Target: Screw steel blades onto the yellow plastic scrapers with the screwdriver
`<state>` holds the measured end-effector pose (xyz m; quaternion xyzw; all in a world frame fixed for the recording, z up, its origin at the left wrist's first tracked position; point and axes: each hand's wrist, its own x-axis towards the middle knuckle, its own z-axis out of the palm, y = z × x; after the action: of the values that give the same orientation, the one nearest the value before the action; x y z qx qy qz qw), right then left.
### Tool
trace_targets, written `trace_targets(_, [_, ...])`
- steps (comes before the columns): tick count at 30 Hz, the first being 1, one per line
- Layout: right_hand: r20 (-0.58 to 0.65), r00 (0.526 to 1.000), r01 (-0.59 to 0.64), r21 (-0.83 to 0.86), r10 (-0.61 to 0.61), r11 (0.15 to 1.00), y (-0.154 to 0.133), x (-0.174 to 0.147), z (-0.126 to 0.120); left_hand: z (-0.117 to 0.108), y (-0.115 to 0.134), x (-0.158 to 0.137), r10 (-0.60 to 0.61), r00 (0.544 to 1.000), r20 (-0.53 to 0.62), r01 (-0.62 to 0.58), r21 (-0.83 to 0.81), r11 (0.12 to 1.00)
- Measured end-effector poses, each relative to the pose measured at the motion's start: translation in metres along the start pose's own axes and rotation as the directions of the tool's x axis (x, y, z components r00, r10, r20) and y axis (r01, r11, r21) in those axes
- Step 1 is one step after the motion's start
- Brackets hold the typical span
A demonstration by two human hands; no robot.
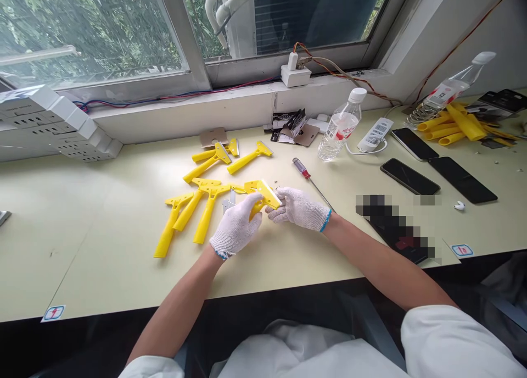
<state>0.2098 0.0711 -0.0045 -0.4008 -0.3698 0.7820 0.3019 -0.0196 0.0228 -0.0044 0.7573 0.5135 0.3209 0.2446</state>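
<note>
My left hand [236, 227], in a white knit glove, is closed around a yellow scraper [267, 194] whose head, with a pale blade edge, points up and right. My right hand [298, 207], gloved too, meets the head from the right, thumb above and fingers below its edge; the exact contact is partly hidden. Several yellow scraper handles lie left of my hands, among them a handle [168, 232] near the front. Small flat metal pieces [229, 200] and a yellow head part [251, 187] lie just behind my left hand. A screwdriver [307, 174] with a clear and red handle lies behind my right hand.
Two finished-looking scrapers [249, 158] lie farther back. A water bottle [340, 125], torn black packaging [294, 128] and a power strip [375, 134] stand near the sill. Several phones [409, 176] and a pile of yellow handles [453, 126] lie right. White boxes [57, 122] stand left.
</note>
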Motion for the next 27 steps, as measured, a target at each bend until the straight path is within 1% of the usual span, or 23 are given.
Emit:
trace_targets(1, [-0.015, 1.000, -0.012, 0.003, 0.012, 1.000, -0.001, 0.001, -0.003, -0.003, 0.004, 0.001, -0.071, 0.997, -0.006, 0.069, -0.130, 0.989])
trace_targets(2, [-0.033, 0.999, -0.001, -0.014, 0.001, 1.000, -0.001, 0.001, -0.006, -0.006, 0.008, 0.001, -0.153, 0.988, 0.021, 0.153, -0.284, 0.947])
trace_targets(3, [-0.057, 0.997, 0.052, -0.071, -0.056, 0.996, -0.002, 0.001, -0.011, -0.010, 0.012, 0.002, -0.226, 0.971, 0.081, 0.239, -0.439, 0.866])
trace_targets(4, [-0.089, 0.981, 0.155, -0.179, -0.172, 0.972, -0.002, 0.002, -0.016, -0.013, 0.016, 0.003, -0.272, 0.950, 0.151, 0.309, -0.565, 0.765])
trace_targets(5, [-0.112, 0.942, 0.265, -0.327, -0.316, 0.907, -0.002, 0.003, -0.022, -0.017, 0.018, 0.004, -0.292, 0.932, 0.215, 0.359, -0.654, 0.665])
trace_targets(6, [-0.115, 0.881, 0.352, -0.491, -0.460, 0.797, -0.001, 0.005, -0.028, -0.020, 0.020, 0.004, -0.299, 0.919, 0.258, 0.390, -0.715, 0.580])
trace_targets(7, [-0.095, 0.805, 0.400, -0.643, -0.586, 0.653, 0.000, 0.007, -0.034, -0.022, 0.022, 0.004, -0.304, 0.909, 0.287, 0.410, -0.751, 0.517])
trace_targets(8, [-0.054, 0.730, 0.411, -0.762, -0.681, 0.500, 0.002, 0.010, -0.040, -0.023, 0.022, 0.005, -0.313, 0.900, 0.304, 0.426, -0.770, 0.476])
trace_targets(9, [0.001, 0.673, 0.399, -0.842, -0.740, 0.362, 0.003, 0.014, -0.045, -0.022, 0.022, 0.005, -0.329, 0.890, 0.315, 0.441, -0.776, 0.450])
trace_targets(10, [0.061, 0.636, 0.385, -0.889, -0.770, 0.247, 0.005, 0.017, -0.050, -0.021, 0.023, 0.004, -0.350, 0.878, 0.327, 0.461, -0.775, 0.433])
trace_targets(11, [0.116, 0.612, 0.374, -0.914, -0.782, 0.158, 0.007, 0.021, -0.054, -0.019, 0.023, 0.004, -0.370, 0.864, 0.343, 0.484, -0.770, 0.416])
trace_targets(13, [0.190, 0.583, 0.356, -0.934, -0.790, 0.038, 0.010, 0.027, -0.058, -0.013, 0.023, 0.004, -0.399, 0.840, 0.367, 0.515, -0.770, 0.378])
trace_targets(15, [0.230, 0.559, 0.330, -0.943, -0.797, -0.041, 0.012, 0.031, -0.060, -0.007, 0.024, 0.005, -0.419, 0.830, 0.369, 0.520, -0.784, 0.339])
trace_targets(18, [0.268, 0.551, 0.307, -0.946, -0.790, -0.106, 0.011, 0.035, -0.061, -0.001, 0.025, 0.006, -0.444, 0.820, 0.362, 0.519, -0.798, 0.308])
trace_targets(20, [0.256, 0.557, 0.289, -0.952, -0.790, -0.104, 0.011, 0.037, -0.061, 0.001, 0.025, 0.006, -0.441, 0.819, 0.367, 0.518, -0.802, 0.296])
trace_targets(22, [0.204, 0.580, 0.267, -0.962, -0.789, -0.053, 0.011, 0.040, -0.061, 0.003, 0.024, 0.006, -0.425, 0.829, 0.363, 0.504, -0.814, 0.288])
trace_targets(25, [0.136, 0.652, 0.256, -0.965, -0.746, 0.048, 0.011, 0.042, -0.060, 0.006, 0.021, 0.006, -0.397, 0.847, 0.354, 0.480, -0.830, 0.284])
trace_targets(27, [0.119, 0.687, 0.256, -0.963, -0.716, 0.086, 0.009, 0.040, -0.059, 0.008, 0.020, 0.005, -0.380, 0.855, 0.354, 0.472, -0.833, 0.287])
